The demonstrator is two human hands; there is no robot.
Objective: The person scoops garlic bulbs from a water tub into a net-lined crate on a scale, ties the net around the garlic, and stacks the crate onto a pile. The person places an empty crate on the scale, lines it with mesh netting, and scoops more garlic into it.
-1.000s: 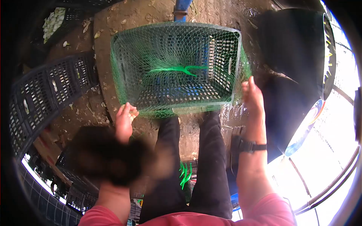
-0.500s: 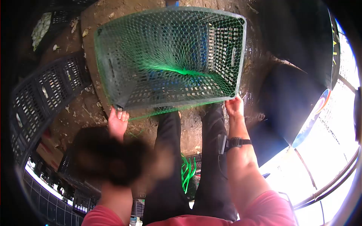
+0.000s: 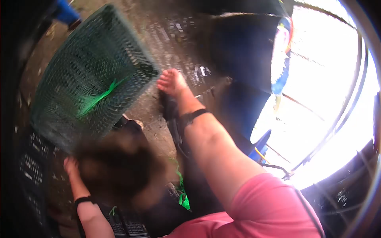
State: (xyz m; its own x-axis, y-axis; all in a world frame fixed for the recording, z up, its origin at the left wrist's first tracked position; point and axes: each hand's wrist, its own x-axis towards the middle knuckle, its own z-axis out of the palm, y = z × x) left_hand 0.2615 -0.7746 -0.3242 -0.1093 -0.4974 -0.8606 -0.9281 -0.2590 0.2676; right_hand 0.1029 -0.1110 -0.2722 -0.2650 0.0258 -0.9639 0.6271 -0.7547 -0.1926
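Note:
A grey-green plastic crate (image 3: 51, 89) with slatted walls lies tilted across the upper left, its open top covered by green netting (image 3: 95, 104). The netting gathers into a bright green bunch near the middle. At the crate's right corner is my right hand (image 3: 171, 82), its fingers curled against the rim. My left hand (image 3: 71, 164) is by the crate's lower corner; motion smears its fingers, and I cannot tell whether they grip the rim. A dark, out-of-focus shape (image 3: 123, 170) close to the camera hides the space between my arms.
Black slatted crates (image 3: 33, 158) stand at the left. Bright green strips (image 3: 183, 200) hang low by my legs. Large dark blue containers (image 3: 238, 51) are on the right, beside a glaring bright opening. The brown floor (image 3: 174, 35) looks wet. A blue object (image 3: 66, 14) sits beyond the crate.
The view has turned, so the crate now appears tilted and farther left. My right hand stays by its right corner, my left by its lower corner. Everything is more blurred.

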